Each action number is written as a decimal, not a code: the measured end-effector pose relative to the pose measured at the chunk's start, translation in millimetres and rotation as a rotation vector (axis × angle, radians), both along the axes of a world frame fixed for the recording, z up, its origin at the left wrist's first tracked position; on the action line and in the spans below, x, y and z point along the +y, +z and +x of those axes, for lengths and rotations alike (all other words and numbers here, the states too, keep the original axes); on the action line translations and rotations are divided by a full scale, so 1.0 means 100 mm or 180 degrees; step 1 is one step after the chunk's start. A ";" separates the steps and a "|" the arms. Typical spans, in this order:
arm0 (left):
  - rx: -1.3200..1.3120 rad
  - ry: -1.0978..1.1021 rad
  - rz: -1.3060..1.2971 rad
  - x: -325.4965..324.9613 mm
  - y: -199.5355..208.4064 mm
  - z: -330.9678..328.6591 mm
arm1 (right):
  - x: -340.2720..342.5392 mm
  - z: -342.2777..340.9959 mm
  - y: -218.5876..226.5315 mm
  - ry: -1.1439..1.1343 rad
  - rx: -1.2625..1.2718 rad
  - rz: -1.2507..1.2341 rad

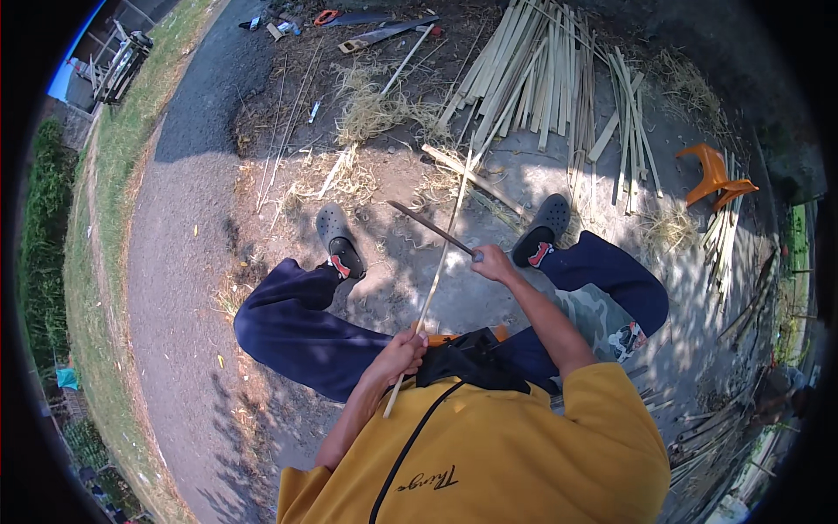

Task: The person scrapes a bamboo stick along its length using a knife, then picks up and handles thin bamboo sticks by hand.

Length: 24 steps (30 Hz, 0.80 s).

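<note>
A long, thin bamboo strip (434, 281) slants from my lap up and away past my feet. My left hand (400, 356) is closed around its near part, and the near end sticks out below the fist against my yellow shirt. In my right hand (495, 264) is the handle of a knife (428, 223) with a long, narrow, dark blade. That blade points away to the left and crosses the strip about midway; whether it touches the strip I cannot tell. My feet, in grey clogs, are spread on either side, with an orange seat (443, 339) partly showing beneath me.
A large pile of split bamboo strips (546, 79) lies ahead to the right, near an orange plastic stool (711, 175). Curled shavings (371, 113) cover the ground ahead. Farther off lies a handsaw (384, 35). A paved path (179, 262) runs along the left.
</note>
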<state>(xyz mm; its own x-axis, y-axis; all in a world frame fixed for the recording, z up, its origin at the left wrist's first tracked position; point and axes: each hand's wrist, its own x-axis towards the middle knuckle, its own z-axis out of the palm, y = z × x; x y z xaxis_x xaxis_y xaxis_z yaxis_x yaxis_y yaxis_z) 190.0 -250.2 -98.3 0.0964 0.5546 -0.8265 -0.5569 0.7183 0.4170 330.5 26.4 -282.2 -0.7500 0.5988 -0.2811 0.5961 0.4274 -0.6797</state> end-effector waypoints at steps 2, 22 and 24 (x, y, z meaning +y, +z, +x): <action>-0.0088 0.0011 0.0002 0.00 -0.01 -0.02 | 0.00 -0.02 0.00 -0.0130 -0.0120 -0.0008; 0.0171 -0.0030 0.0184 0.04 0.12 -0.07 | 0.14 0.21 -0.21 -0.0931 0.0425 0.0147; 0.0140 0.0047 0.0190 0.13 -0.04 -0.07 | 0.02 0.12 -0.04 -0.0708 0.0386 -0.0179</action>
